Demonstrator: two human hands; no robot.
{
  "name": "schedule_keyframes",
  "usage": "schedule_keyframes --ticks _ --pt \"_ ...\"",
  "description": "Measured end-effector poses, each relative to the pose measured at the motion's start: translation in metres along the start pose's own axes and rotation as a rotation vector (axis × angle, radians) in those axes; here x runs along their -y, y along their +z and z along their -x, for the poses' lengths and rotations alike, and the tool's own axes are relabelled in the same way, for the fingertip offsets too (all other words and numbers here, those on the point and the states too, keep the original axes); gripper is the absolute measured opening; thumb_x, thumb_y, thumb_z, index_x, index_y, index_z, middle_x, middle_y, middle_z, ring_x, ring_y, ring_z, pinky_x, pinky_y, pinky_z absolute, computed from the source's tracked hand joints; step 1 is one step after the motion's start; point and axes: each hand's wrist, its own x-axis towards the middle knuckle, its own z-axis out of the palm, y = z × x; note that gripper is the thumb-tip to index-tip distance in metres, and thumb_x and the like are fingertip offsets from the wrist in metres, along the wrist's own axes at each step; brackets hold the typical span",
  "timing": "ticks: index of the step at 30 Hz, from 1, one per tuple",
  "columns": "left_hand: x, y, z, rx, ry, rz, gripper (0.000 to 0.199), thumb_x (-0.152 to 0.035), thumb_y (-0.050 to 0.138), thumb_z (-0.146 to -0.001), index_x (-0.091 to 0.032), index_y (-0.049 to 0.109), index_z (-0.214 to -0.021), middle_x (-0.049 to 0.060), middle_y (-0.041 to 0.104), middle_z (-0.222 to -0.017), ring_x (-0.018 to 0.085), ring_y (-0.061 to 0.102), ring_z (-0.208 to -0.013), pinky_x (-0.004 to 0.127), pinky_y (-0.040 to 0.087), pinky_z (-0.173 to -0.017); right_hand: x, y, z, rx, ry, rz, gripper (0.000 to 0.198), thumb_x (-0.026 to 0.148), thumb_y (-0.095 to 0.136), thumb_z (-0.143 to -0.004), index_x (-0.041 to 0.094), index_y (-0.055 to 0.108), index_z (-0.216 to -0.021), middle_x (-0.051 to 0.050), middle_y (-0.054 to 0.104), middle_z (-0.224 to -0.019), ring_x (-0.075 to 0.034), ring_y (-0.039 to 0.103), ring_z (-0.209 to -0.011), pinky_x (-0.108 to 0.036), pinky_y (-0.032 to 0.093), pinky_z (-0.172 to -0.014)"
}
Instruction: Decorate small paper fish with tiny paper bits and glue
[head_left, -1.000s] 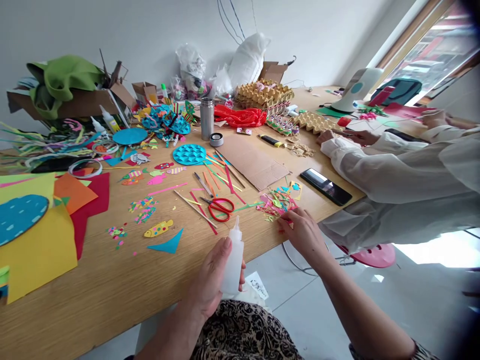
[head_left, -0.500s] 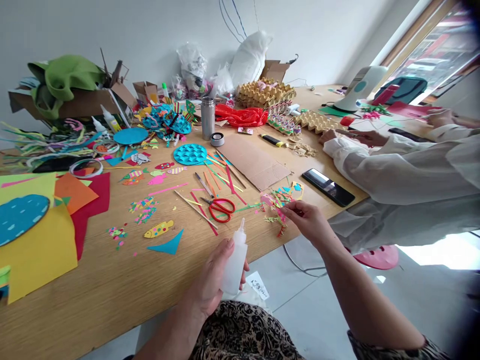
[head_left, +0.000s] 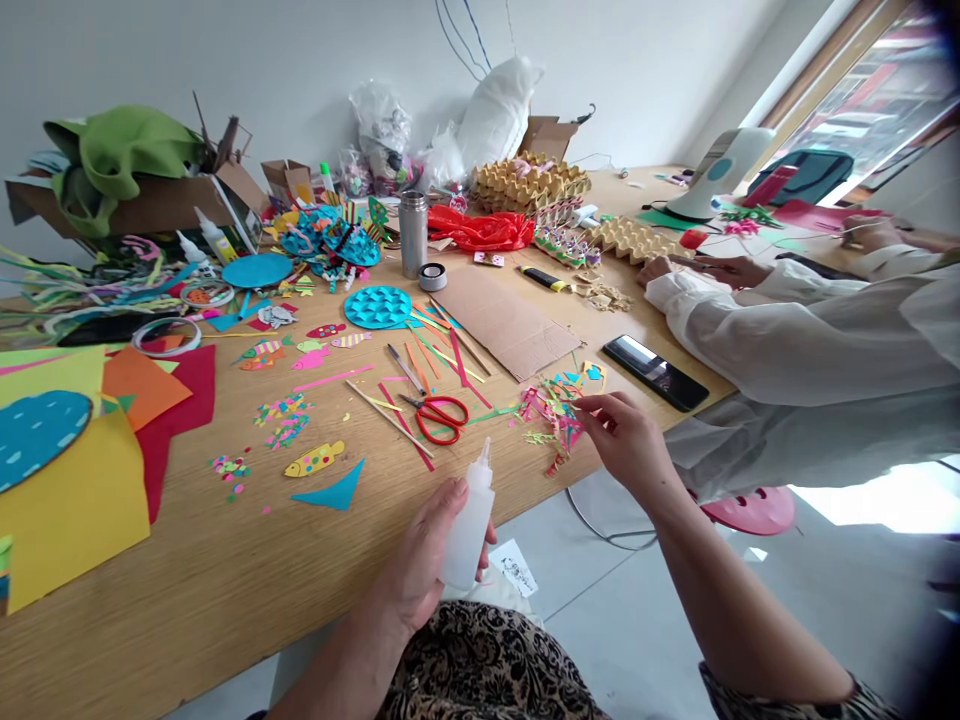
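Observation:
My left hand [head_left: 427,550] is wrapped round a translucent white glue bottle [head_left: 468,525], its narrow nozzle pointing up at the table's front edge. My right hand [head_left: 619,440] is pinched at the thumb and forefinger, beside a heap of bright paper scraps [head_left: 551,412]; whatever sits between the fingertips is too small to make out. Red-handled scissors [head_left: 441,418] lie left of the scraps, among paper strips and a thin stick [head_left: 390,420]. A yellow paper fish [head_left: 313,460] with coloured dots and a blue paper piece [head_left: 334,487] lie further left.
A cardboard sheet [head_left: 502,325] and a phone [head_left: 655,372] lie beyond my right hand. A steel flask [head_left: 413,235] and a tape roll [head_left: 433,277] stand behind. Coloured paper sheets [head_left: 82,500] cover the left side. A co-worker's white sleeve [head_left: 720,305] reaches in from the right.
My right hand has moved slightly right, and the pink scraps by its fingertips are more spread out. The glue bottle stays in my left hand. The view has shifted a little.

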Motion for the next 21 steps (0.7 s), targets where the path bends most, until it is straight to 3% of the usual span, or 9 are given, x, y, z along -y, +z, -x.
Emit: schedule_keyframes --ticks 3,8,15,18,21 --pt "0.001 0.000 -0.001 -0.007 -0.015 0.006 0.048 -0.063 0.059 -0.081 -0.015 0.056 -0.083 0.004 0.062 -0.069 0.012 0.054 -0.053 0.023 0.043 -0.047 0.004 -0.005 0.008 0.023 -0.090 0.023 0.020 0.032 0.055 -0.089 0.021 0.071 -0.091 -0.004 0.064 -0.085 -0.014 0.055 -0.065 -0.029 0.043 -0.060" --pt "0.000 0.000 -0.001 0.004 -0.016 0.002 0.047 -0.062 0.059 -0.081 -0.015 0.057 -0.082 0.004 0.062 -0.070 0.012 0.054 -0.053 0.023 0.044 -0.047 0.012 -0.011 0.016 -0.129 -0.175 0.074 0.020 0.030 0.053 -0.092 0.022 0.071 -0.097 -0.005 0.064 -0.091 -0.016 0.060 -0.075 -0.029 0.045 -0.063" --pt "0.001 0.002 -0.001 0.023 -0.001 -0.018 0.047 -0.062 0.058 -0.082 -0.015 0.055 -0.083 0.003 0.061 -0.068 0.011 0.053 -0.052 0.023 0.044 -0.047 0.005 0.013 0.019 0.186 -0.116 0.374 0.021 0.026 0.054 -0.090 0.019 0.071 -0.098 -0.009 0.065 -0.090 -0.023 0.063 -0.082 -0.034 0.048 -0.073" --pt "0.000 0.003 -0.001 0.031 0.010 -0.039 0.046 -0.062 0.057 -0.083 -0.016 0.053 -0.083 0.003 0.061 -0.069 0.011 0.053 -0.053 0.023 0.044 -0.047 0.003 0.022 0.017 0.199 -0.075 0.440 0.022 0.020 0.048 -0.090 0.018 0.070 -0.088 -0.011 0.065 -0.090 -0.024 0.062 -0.085 -0.033 0.047 -0.074" --pt "-0.002 0.006 -0.001 0.037 0.034 -0.077 0.046 -0.063 0.057 -0.082 -0.017 0.051 -0.084 0.003 0.062 -0.072 0.011 0.053 -0.054 0.023 0.043 -0.048 0.005 0.021 0.013 0.178 -0.063 0.362 0.022 0.020 0.048 -0.089 0.018 0.069 -0.082 -0.010 0.065 -0.087 -0.022 0.062 -0.081 -0.032 0.046 -0.072"
